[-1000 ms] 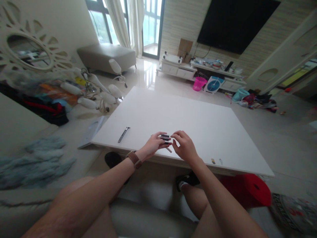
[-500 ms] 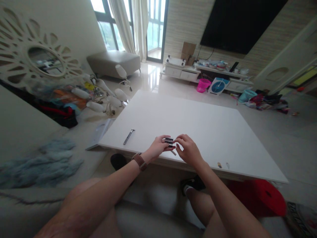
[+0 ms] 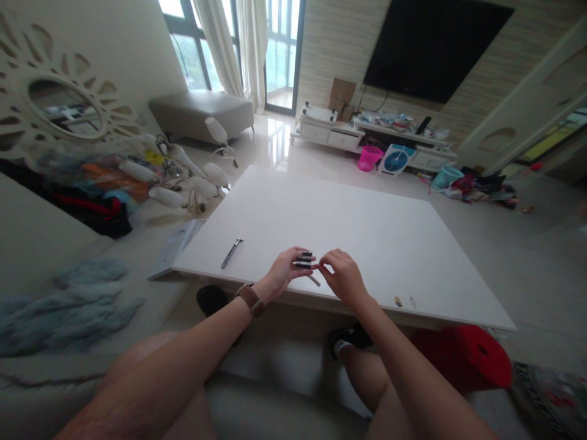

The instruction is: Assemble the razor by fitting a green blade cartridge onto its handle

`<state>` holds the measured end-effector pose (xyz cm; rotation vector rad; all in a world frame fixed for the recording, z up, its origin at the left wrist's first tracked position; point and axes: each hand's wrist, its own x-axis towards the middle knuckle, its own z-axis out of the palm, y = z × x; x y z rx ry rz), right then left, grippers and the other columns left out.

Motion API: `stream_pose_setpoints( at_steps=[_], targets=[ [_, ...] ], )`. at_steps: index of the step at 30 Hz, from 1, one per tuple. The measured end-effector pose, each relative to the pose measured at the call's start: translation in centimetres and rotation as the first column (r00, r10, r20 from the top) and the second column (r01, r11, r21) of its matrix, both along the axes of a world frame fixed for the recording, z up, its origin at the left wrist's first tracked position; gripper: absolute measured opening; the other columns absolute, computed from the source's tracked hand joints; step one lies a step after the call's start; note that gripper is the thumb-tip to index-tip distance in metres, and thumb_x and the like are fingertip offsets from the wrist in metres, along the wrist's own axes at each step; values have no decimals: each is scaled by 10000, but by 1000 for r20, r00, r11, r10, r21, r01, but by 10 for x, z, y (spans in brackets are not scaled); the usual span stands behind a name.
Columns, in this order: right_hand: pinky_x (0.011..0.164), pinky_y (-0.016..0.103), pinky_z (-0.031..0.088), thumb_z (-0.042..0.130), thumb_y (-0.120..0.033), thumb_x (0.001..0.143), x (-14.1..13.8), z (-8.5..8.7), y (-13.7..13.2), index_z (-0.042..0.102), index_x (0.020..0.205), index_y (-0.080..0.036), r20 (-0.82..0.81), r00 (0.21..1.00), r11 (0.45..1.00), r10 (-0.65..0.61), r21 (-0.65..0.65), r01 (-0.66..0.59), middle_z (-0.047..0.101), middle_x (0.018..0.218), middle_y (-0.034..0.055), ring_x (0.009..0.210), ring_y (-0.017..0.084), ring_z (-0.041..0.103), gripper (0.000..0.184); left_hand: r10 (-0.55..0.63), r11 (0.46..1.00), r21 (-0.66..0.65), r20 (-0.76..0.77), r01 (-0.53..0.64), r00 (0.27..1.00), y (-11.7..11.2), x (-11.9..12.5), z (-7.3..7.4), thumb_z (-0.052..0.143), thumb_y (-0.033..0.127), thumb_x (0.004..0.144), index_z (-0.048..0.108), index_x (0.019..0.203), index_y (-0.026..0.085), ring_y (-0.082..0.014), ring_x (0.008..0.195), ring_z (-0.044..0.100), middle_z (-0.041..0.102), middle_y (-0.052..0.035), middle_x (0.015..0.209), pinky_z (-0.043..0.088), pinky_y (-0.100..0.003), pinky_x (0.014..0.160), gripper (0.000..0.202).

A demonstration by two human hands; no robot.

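Observation:
My left hand (image 3: 285, 272) is closed round a small black object with pale bands (image 3: 304, 260), held just above the near edge of a large white table (image 3: 367, 232). A brown watch strap sits on that wrist. My right hand (image 3: 342, 278) is beside it, fingers curled, with the fingertips pinching towards the black object's right end; I cannot tell whether they touch it. A thin pale stick (image 3: 314, 280) lies on the table under the two hands.
A small metal tool (image 3: 230, 252) lies on the table to the left. Two tiny bits (image 3: 403, 301) sit near the front right edge. A red stool (image 3: 472, 360) stands below the table's right corner. A chandelier with white shades (image 3: 183, 177) lies on the floor.
Both hands stay together over the table's near edge. The black object has tipped so that its banded side shows more. The camera has shifted slightly.

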<state>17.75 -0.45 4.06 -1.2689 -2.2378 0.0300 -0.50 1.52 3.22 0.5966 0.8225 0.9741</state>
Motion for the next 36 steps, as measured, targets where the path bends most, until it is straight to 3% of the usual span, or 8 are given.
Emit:
stream_pose_setpoints(
  at_steps=[5, 10, 14, 20, 36],
  targets=[
    [751, 365, 445, 582, -194, 956, 2, 1, 2, 636, 827, -213, -44, 999, 1000, 30, 4, -30, 692, 813, 49, 796, 218, 592, 141, 22, 1000, -13, 29, -22, 999, 0, 0, 4, 538, 224, 861, 643, 872, 101, -260, 796, 743, 739, -181, 934, 593, -351, 715, 163],
    [841, 405, 509, 492, -66, 927, 0, 6, -2, 645, 1059, -214, -126, 991, 999, 45, -6, -46, 697, 1023, 92, 956, 243, 621, 251, 24, 999, -21, 34, -24, 999, -1, 0, 5, 522, 236, 872, 656, 877, 95, -266, 782, 747, 743, -180, 914, 588, -344, 704, 195],
    [908, 440, 524, 546, -124, 909, -3, 8, -6, 606, 1193, -219, -153, 987, 998, 52, -18, -56, 665, 1134, 108, 1045, 264, 616, 305, 24, 999, -45, 51, -21, 998, -1, 1, 4, 508, 236, 880, 665, 877, 86, -263, 787, 745, 742, -175, 882, 590, -341, 702, 218],
    [919, 442, 533, 593, -183, 907, -6, 10, -8, 591, 1250, -213, -127, 989, 995, 76, -47, -83, 659, 1166, 114, 1064, 267, 620, 344, 34, 998, -52, 64, -31, 997, -1, 2, 3, 504, 210, 873, 674, 856, 77, -271, 813, 737, 740, -171, 853, 603, -392, 742, 217],
    [935, 437, 544, 710, -304, 858, -5, 8, -8, 569, 1294, -241, -151, 981, 986, 125, -89, -140, 650, 1189, 112, 1096, 269, 627, 463, 3, 999, -32, -8, -3, 1000, -1, -1, 1, 515, 270, 841, 686, 855, 82, -290, 738, 746, 750, -186, 824, 583, -357, 639, 254]
  ],
)
